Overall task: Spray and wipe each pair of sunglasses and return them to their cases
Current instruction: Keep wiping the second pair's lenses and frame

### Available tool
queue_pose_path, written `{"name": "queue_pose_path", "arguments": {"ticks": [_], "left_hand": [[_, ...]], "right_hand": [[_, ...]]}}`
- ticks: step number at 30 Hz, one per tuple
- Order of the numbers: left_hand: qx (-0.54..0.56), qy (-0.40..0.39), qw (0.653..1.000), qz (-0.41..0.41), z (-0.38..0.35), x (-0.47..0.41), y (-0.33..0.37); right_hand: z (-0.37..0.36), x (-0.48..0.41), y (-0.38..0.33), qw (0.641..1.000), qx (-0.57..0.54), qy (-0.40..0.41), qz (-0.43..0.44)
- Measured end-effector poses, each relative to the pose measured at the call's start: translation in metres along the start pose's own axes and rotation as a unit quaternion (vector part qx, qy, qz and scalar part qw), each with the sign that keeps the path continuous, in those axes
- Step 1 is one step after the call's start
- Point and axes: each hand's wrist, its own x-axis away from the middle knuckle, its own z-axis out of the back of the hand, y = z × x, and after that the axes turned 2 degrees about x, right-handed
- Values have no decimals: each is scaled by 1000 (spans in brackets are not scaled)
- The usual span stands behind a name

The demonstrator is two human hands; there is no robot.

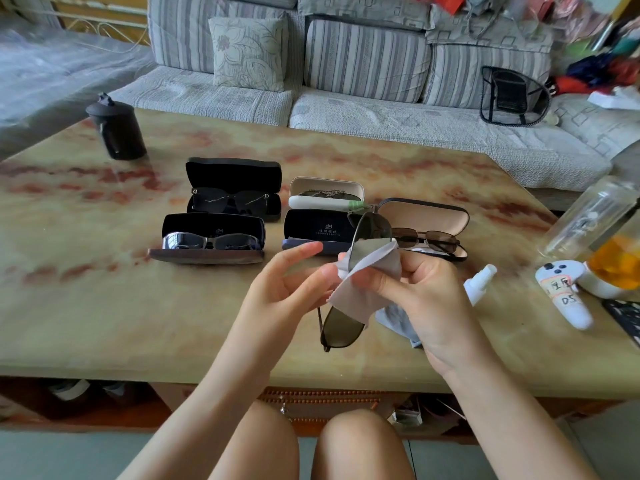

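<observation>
A big shiny table (346,161) with red and yellow swirls stands by a gray striped sofa (367,60). A flower pillow (247,51) sits on the sofa. The floor (52,455) is gray-green. Daylight fills the room.

The marbled yellow-red stone surface (86,289) is lying bare along its left and near edge. Five open hard spectacle cases (211,225) are crowding the middle, a dark lidded cylindrical cup (117,128) is standing far left, and a white spray bottle (479,284) and clear glass jar (588,216) are blocking the right.
</observation>
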Motion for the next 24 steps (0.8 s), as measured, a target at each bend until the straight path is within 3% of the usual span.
{"name": "queue_pose_path", "arguments": {"ticks": [7,15,24], "left_hand": [[-69,-87,994,-8,-2,4,5],[-100,37,991,-86,-4,2,-8],[-98,46,987,-117,-5,1,-12]], "right_hand": [[-2,5,-3,1000,4,-1,13],[-7,13,-7,999,-1,-33,20],[-8,8,1,1000,4,12,-10]]}}
